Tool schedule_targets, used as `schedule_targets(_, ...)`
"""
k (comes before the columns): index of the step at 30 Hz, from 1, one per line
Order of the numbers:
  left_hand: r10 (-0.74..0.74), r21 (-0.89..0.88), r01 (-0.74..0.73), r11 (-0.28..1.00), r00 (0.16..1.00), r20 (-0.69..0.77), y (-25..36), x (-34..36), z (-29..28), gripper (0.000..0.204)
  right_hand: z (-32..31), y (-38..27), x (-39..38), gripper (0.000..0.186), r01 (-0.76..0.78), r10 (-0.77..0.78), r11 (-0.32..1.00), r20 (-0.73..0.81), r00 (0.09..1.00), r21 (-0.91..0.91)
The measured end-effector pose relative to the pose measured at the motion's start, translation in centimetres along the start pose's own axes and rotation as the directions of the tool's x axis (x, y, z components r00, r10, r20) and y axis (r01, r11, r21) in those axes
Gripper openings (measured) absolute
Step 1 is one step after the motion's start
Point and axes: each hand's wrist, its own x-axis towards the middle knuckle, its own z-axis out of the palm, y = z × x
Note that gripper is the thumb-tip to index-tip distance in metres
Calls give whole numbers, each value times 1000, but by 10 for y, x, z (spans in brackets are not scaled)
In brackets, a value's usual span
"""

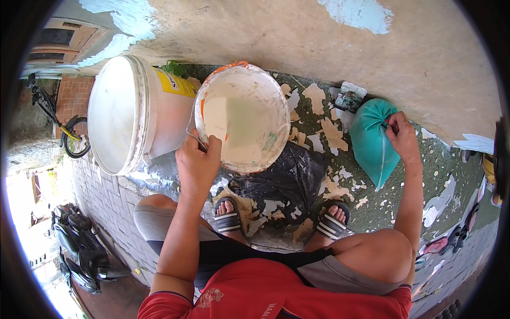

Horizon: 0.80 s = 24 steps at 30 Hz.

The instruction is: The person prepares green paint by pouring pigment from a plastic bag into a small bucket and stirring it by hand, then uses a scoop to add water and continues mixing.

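In my left hand (195, 162) is the thin wire handle of an open bucket (244, 117) with a whitened rim, pale cream and greenish inside with some orange marks. My right hand (401, 135) pinches the gathered, tied neck of a teal plastic bag (372, 149) near the wall. Just left of the open bucket stands a larger white bucket (117, 117) with its lid on and a yellow label. A crumpled black plastic sheet (281, 181) lies under and in front of the open bucket, between my sandalled feet.
A weathered wall (404, 64) runs along the far side, with a small dirty block (349, 98) at its foot. Peeled paint flakes (334, 135) litter the ground. A bicycle (69, 135) and motorbikes (82, 250) are at left; footwear (451, 239) lies at right.
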Motion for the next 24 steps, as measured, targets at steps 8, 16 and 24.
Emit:
schedule_targets(8, -22, -27, 22, 999, 1000, -10, -7, 4, 6, 18, 1, 3, 0, 20, 17, -17, 1000, -7, 1000, -25)
schedule_targets(16, -13, -52, 12, 999, 1000, -21, -6, 5, 9, 16, 1, 3, 0, 20, 33, -34, 998, -16, 999, -47)
schedule_targets(24, -11, -15, 11, 1000, 1000, -19, -11, 7, 9, 17, 1, -1, 0, 20, 2, -2, 1000, -12, 1000, -6)
